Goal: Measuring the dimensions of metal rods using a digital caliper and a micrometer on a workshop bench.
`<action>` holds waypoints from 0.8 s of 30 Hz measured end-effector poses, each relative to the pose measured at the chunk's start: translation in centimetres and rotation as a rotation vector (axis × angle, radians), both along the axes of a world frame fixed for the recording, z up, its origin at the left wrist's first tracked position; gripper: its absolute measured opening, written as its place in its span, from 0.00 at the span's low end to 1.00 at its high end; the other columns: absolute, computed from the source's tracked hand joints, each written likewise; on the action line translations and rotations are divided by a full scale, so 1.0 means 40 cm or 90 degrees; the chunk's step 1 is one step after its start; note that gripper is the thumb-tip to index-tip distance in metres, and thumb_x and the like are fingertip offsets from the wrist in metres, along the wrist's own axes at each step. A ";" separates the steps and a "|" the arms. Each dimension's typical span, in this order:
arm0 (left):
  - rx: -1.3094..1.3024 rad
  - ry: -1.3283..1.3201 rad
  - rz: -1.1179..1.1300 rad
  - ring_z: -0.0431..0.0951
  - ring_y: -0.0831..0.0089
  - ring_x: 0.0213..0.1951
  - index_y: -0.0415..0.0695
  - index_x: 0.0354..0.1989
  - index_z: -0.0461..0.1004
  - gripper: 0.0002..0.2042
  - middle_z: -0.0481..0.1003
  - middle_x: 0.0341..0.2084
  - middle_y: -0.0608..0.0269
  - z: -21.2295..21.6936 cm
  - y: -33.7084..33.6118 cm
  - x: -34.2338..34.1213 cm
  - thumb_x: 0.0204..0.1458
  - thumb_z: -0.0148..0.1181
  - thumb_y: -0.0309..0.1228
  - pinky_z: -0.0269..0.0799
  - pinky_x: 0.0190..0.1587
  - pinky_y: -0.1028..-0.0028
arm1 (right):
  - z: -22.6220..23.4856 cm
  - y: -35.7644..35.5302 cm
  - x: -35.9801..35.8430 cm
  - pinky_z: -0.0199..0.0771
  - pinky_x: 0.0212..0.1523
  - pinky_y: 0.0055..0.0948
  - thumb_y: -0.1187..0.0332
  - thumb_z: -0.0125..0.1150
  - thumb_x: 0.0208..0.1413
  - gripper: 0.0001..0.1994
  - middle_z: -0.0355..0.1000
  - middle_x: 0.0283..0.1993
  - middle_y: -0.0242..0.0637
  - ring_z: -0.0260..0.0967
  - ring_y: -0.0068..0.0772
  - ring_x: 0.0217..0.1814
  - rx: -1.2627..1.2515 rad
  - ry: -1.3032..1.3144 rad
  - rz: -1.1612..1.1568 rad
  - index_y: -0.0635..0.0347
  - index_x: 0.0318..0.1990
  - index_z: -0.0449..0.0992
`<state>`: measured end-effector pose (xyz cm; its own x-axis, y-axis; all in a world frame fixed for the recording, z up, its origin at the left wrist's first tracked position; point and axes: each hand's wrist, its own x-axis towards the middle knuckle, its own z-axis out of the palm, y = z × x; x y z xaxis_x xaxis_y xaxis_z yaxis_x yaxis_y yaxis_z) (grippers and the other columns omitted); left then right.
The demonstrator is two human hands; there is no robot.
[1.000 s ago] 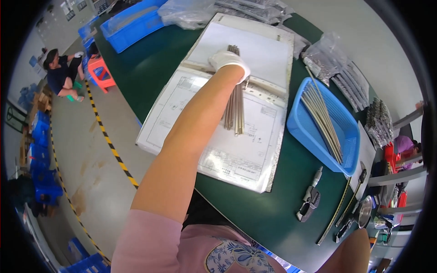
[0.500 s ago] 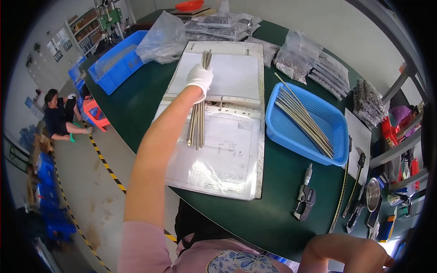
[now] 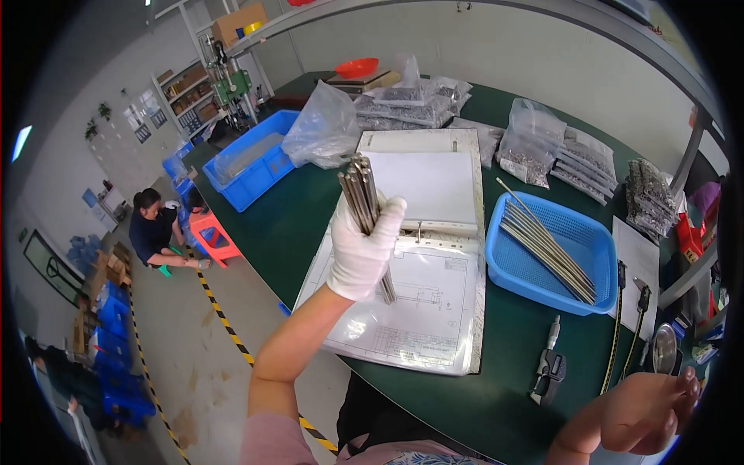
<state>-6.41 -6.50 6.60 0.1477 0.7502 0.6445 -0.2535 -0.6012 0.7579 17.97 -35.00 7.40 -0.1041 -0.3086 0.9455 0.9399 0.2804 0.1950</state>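
My left hand (image 3: 363, 252), in a white glove, is closed around a bundle of thin metal rods (image 3: 361, 186). The bundle is raised over an open ring binder (image 3: 399, 333) that shows a drawing in a clear sleeve, and its lower ends stick out below my fist. At the lower right, my bare right hand (image 3: 649, 411) is held up near the table's edge with its fingers loosely apart and nothing visible in it. More rods (image 3: 546, 248) lie slanting in a light blue perforated basket (image 3: 504, 271) right of the binder. Between basket and right hand lies a digital micrometer (image 3: 550, 364).
Bags of small metal parts (image 3: 411, 108) line the table's back, with more (image 3: 531, 147) behind the basket. A blue bin (image 3: 244, 178) and a clear plastic bag (image 3: 325, 128) stand back left. Calipers (image 3: 639, 310) lie at right. Another person (image 3: 155, 232) sits at far left.
My left hand has lifted the rods off the binder toward me, tilting the bundle. My right hand has come into view at the lower right. The whole view has shifted.
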 end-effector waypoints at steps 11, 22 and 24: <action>-0.112 -0.057 -0.072 0.60 0.87 0.10 0.44 0.25 0.62 0.09 0.62 0.11 0.74 0.121 -0.033 -0.002 0.52 0.57 0.28 0.56 0.11 0.83 | -0.012 0.069 -0.024 0.60 0.54 0.46 0.69 0.37 0.51 0.13 0.60 0.53 0.46 0.60 0.49 0.53 -0.141 0.024 -0.096 0.58 0.42 0.67; -0.211 -0.057 -0.171 0.56 0.88 0.11 0.46 0.23 0.62 0.12 0.60 0.10 0.76 0.149 -0.043 -0.004 0.54 0.56 0.36 0.50 0.11 0.83 | -0.003 0.099 -0.048 0.63 0.46 0.38 0.70 0.43 0.51 0.08 0.62 0.48 0.47 0.62 0.45 0.47 -0.261 0.029 -0.180 0.58 0.37 0.67; -0.258 -0.034 -0.166 0.56 0.87 0.10 0.47 0.20 0.61 0.14 0.59 0.09 0.76 0.141 -0.047 -0.010 0.53 0.56 0.36 0.50 0.12 0.82 | -0.010 0.100 -0.053 0.62 0.45 0.39 0.69 0.44 0.52 0.08 0.61 0.48 0.47 0.62 0.45 0.47 -0.289 0.038 -0.197 0.57 0.38 0.67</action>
